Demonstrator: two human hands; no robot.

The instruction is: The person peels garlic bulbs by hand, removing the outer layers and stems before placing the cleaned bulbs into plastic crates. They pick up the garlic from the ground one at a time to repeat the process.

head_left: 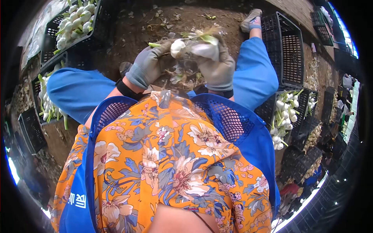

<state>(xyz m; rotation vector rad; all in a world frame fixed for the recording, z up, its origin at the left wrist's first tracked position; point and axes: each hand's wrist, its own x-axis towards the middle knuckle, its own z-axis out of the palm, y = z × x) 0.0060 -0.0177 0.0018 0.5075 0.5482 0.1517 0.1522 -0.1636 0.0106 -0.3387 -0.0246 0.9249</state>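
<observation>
Both my hands wear grey gloves and are raised close together over the littered ground. My left hand [152,62] has its fingers closed beside a white garlic bulb [178,48], which shows at its fingertips. In my right hand [217,64] is a larger pale garlic bulb [206,50], with roots and a green stem piece above it. The fingers wrap round its far side. Loose, blurred skins hang between the two hands. A short green stem [154,45] sticks out above my left fingers.
Black crates of garlic stand at the upper left [82,38], left [39,91] and right [297,124]. Another black crate [285,50] is beside my right foot. Peelings and scraps lie on the brown ground [136,23]. My blue-trousered legs flank the hands.
</observation>
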